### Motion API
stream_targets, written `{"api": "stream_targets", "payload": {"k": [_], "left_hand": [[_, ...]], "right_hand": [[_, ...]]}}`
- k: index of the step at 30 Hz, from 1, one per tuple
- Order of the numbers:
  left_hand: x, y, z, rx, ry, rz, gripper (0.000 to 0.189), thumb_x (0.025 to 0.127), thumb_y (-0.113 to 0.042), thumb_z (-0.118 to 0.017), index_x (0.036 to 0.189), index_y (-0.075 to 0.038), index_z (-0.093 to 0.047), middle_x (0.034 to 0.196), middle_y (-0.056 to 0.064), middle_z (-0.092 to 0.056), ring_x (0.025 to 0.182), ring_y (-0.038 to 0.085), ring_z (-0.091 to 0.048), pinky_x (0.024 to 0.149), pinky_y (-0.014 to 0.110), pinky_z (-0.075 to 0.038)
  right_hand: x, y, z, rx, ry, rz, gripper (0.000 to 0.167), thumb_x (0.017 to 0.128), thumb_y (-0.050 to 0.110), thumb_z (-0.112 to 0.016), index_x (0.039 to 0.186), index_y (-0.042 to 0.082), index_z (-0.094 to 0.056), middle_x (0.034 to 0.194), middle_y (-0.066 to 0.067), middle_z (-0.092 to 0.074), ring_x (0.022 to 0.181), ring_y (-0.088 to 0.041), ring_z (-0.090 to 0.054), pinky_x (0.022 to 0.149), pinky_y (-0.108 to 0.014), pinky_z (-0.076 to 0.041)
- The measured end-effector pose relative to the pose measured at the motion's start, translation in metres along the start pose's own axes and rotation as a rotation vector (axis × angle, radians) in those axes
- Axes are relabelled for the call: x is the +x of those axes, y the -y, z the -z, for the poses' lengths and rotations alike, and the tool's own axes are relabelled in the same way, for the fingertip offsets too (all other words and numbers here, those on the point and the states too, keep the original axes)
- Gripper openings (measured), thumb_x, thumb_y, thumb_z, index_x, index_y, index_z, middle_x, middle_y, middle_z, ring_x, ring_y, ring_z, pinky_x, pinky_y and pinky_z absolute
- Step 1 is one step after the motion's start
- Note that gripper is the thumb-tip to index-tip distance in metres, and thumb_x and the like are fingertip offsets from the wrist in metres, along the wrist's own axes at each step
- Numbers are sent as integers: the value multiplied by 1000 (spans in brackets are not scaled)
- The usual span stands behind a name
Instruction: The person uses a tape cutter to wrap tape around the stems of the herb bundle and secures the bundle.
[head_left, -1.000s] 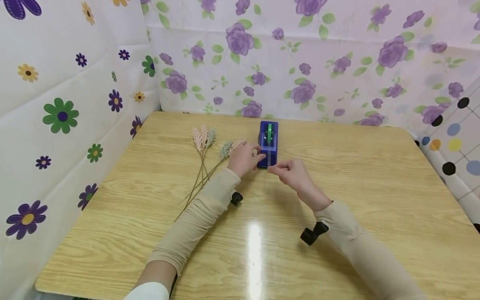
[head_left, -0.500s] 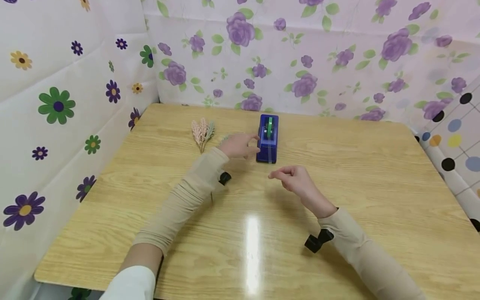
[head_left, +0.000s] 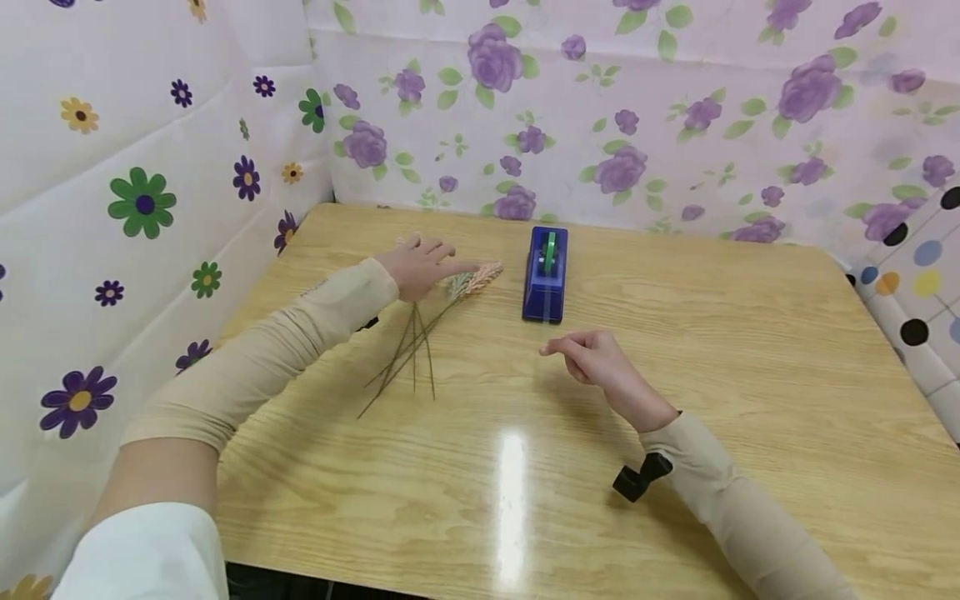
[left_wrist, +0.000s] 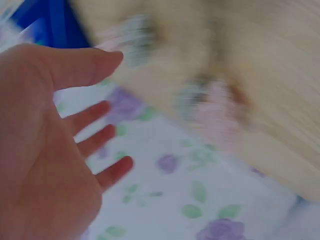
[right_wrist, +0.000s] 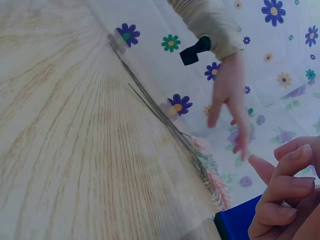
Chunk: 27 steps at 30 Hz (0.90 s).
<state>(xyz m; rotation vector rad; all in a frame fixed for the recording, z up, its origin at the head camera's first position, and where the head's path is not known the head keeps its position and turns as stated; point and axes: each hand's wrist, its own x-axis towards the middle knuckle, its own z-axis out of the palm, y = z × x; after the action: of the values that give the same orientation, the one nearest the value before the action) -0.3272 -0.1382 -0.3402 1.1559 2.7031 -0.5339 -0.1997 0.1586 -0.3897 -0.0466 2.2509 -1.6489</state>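
My left hand (head_left: 417, 268) hovers with fingers spread over a bunch of artificial flower stems, hiding some heads. Pink and grey-green flower heads (head_left: 480, 277) show beside its fingertips, and thin brown stems (head_left: 415, 342) trail toward me. In the left wrist view a blurred pink head (left_wrist: 215, 115) lies apart from the open fingers. My right hand (head_left: 592, 360) holds thumb and index finger pinched together in front of the blue tape dispenser (head_left: 545, 296). A short piece of clear tape seems to be at its fingertips, though it is barely visible.
A green tape roll (head_left: 550, 252) sits inside the dispenser. The wooden table (head_left: 675, 333) meets a floral cloth (head_left: 615, 100) at the back and another flowered cloth (head_left: 150, 275) on the left. Each wrist carries a black camera mount (head_left: 641, 477).
My left hand has left the dispenser and moved left above the flowers, its fingers spreading. My right hand has drawn slightly toward me, away from the dispenser, still pinching.
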Motion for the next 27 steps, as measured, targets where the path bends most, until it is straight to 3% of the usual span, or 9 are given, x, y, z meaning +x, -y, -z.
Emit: {"api": "stream_targets", "payload": {"k": [5,9,12,18,23,25,27], "left_hand": [[-6,10,-28,266,-47,-124,81,89,4,-51,153,-34,-21,159,14,-26,145,36,-29,112,53,-32],[-6,12,-38,346,-106,-264,88,85,7,-57,152,-39,-23,161,12,-22,144,37,-31,112,52,-34],[-4,13,-41,361,-112,-313,87,86,5,-61,151,-40,-25,161,11,-20,144,36,-30,113,53,-33],[1,15,-41,317,-114,-231,73,87,6,-62,145,-31,-41,160,11,-23,143,37,-32,113,56,-30],[2,20,-42,369,-153,-125,54,87,-15,-71,136,-25,-53,158,11,-28,141,34,-35,113,54,-31],[2,23,-43,367,-170,-110,58,83,-23,-75,137,-25,-53,157,11,-30,140,34,-35,111,54,-33],[1,25,-43,341,-180,-139,63,81,-25,-78,138,-25,-51,157,12,-31,140,35,-36,111,55,-33]], "right_hand": [[1,2,-1,5,-5,-3,36,95,26,-58,109,-5,-68,46,8,-37,45,-7,-29,48,-22,-24],[2,2,-2,-12,-13,5,36,95,26,-58,108,-6,-68,47,8,-37,46,-6,-30,49,-22,-24],[3,3,-4,-33,-17,20,34,96,25,-56,108,-5,-68,48,8,-37,46,-6,-30,49,-21,-24],[4,3,-6,-29,-11,45,33,98,21,-52,112,-6,-66,50,8,-37,47,-6,-31,49,-21,-24],[4,2,-5,-26,4,51,34,99,20,-51,114,-7,-65,51,8,-39,47,-5,-32,48,-21,-24],[4,2,-5,-28,7,51,34,99,20,-51,113,-7,-65,51,8,-39,47,-5,-32,48,-21,-24],[4,1,-5,-21,8,48,33,100,20,-50,113,-6,-65,51,7,-39,47,-6,-32,48,-21,-24]]}}
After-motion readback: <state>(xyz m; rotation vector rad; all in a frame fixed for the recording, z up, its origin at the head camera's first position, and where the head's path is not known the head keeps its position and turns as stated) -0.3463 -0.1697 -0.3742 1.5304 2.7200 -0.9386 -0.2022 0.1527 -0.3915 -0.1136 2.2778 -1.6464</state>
